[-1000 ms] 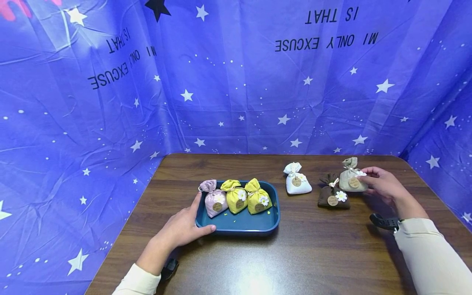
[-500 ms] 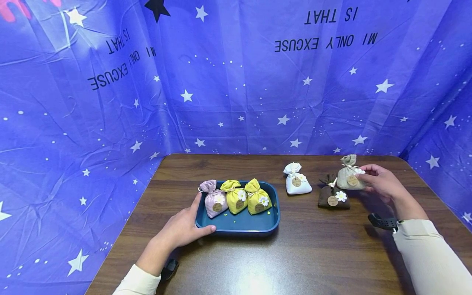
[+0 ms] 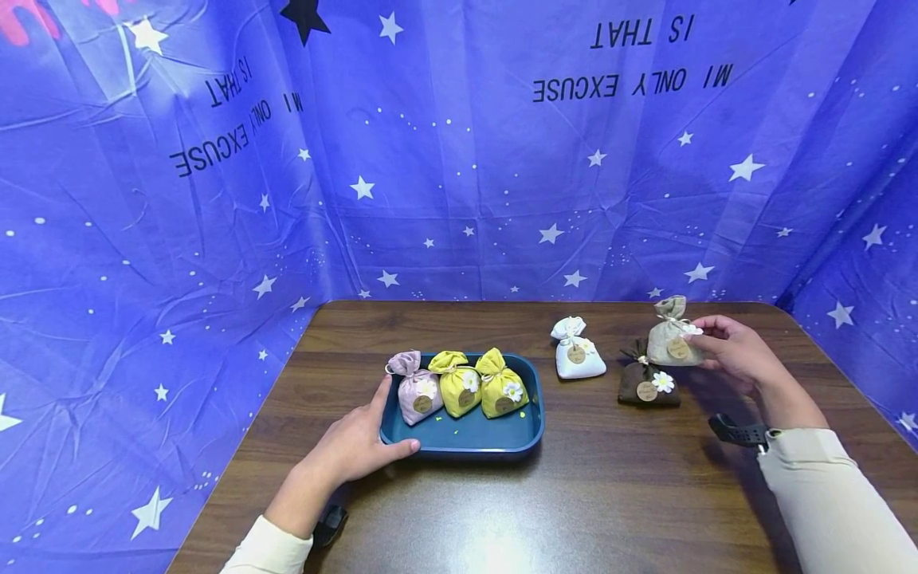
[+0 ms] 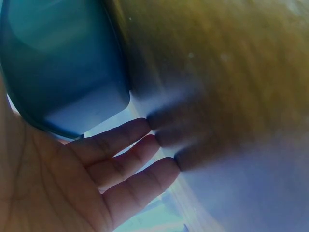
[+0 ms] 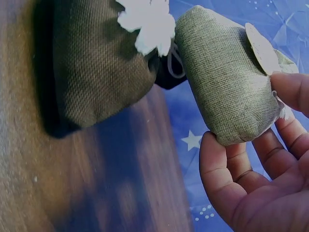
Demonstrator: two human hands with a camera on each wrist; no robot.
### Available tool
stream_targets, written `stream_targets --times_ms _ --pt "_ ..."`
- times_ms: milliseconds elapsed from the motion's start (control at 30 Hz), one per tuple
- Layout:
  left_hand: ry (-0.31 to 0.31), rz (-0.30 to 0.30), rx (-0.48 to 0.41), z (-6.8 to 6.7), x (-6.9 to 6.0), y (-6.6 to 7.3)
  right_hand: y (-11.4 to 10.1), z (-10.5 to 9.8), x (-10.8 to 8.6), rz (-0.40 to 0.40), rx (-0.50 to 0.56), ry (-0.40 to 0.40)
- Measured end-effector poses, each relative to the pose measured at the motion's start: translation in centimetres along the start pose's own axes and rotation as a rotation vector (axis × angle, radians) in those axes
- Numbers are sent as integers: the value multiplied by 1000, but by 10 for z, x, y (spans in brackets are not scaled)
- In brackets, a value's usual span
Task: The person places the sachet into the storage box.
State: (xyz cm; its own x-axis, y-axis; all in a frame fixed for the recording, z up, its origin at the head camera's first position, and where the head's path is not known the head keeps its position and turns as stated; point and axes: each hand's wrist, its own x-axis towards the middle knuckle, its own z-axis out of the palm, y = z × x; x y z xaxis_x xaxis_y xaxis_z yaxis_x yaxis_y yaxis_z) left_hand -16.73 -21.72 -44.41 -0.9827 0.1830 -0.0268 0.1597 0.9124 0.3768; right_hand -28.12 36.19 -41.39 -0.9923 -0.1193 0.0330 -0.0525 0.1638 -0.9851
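My right hand pinches a grey-beige drawstring sachet by its right side, thumb in front. The right wrist view has this sachet above the table, with the brown sachet beside it. My left hand rests at the left end of a dark blue tray, thumb over the front rim, index finger by the left side. In the left wrist view its other fingers extend fairly straight beside the tray. Inside the tray lean a mauve sachet and two yellow sachets.
A white sachet lies on the wooden table right of the tray. The brown sachet sits in front of the held one. Blue star-printed cloth hangs behind and at both sides.
My right hand has moved slightly left and up in the head view, taking the grey-beige sachet along. The left hand and the tray stay where they were.
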Motion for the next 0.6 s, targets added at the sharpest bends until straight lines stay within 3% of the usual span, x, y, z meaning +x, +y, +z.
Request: stream_targets --times_ms 600 --pt "2 -4 -1 0 0 0 -9 19 2 29 -116 19"
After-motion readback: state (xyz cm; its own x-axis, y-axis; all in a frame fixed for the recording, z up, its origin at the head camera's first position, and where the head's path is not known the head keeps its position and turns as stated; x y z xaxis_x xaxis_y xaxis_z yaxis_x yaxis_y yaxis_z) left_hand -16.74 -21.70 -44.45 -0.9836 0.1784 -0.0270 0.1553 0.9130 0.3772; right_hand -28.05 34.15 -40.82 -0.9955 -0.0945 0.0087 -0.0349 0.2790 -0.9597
